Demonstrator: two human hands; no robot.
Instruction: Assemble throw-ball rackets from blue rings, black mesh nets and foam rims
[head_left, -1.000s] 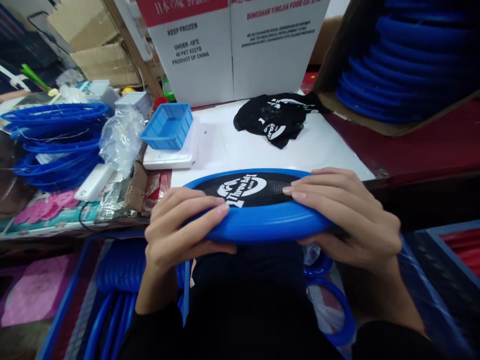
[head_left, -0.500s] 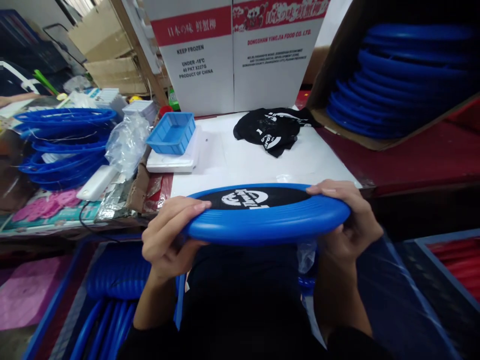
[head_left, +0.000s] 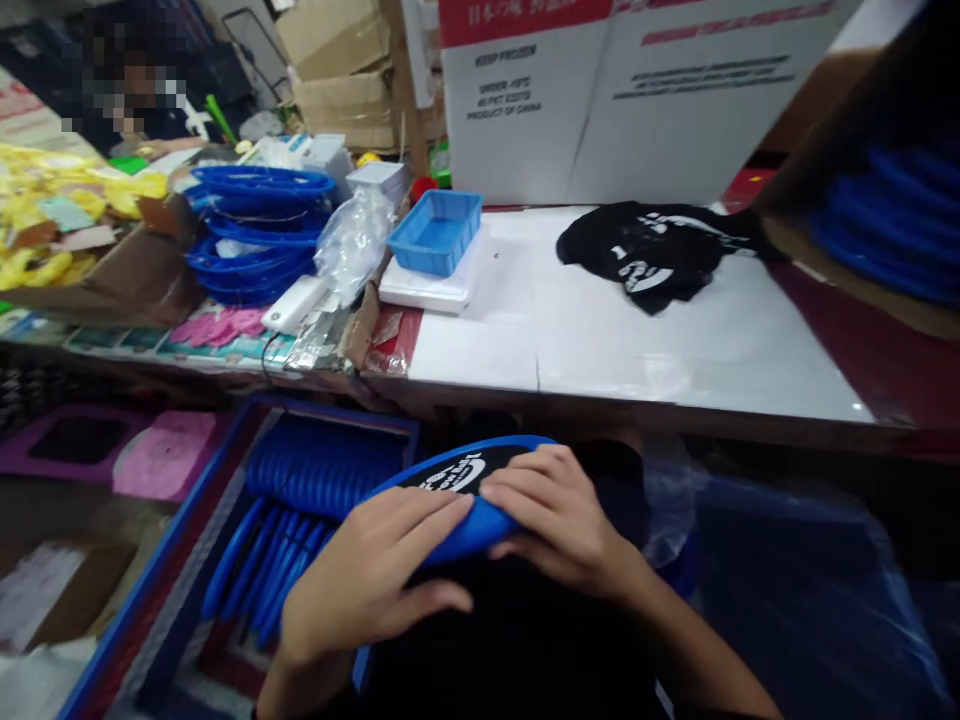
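In front of my body, low over the lap, is a blue flying disc (head_left: 480, 530) with a black fabric middle printed in white. My left hand (head_left: 375, 575) lies over its near left edge, fingers on top, the thumb standing a little apart below. Gripping the near right rim is my right hand (head_left: 559, 515), fingers above and thumb underneath. Both hands hide much of the rim. On the white table top rest black fabric pieces with white print (head_left: 649, 255), and left of them a light blue tray (head_left: 435, 232) sits on a white scale (head_left: 427, 288).
A bin of blue discs (head_left: 322, 465) stands below the table at left. More blue rings (head_left: 259, 240) are stacked beside a plastic bag (head_left: 356, 240). A white carton (head_left: 525, 130) is behind; a box of blue discs (head_left: 885, 220) is right. A person sits far left.
The flying disc has come down and left toward my body and tilted. My right hand has slid along the rim, closer to the left one. The view has turned left.
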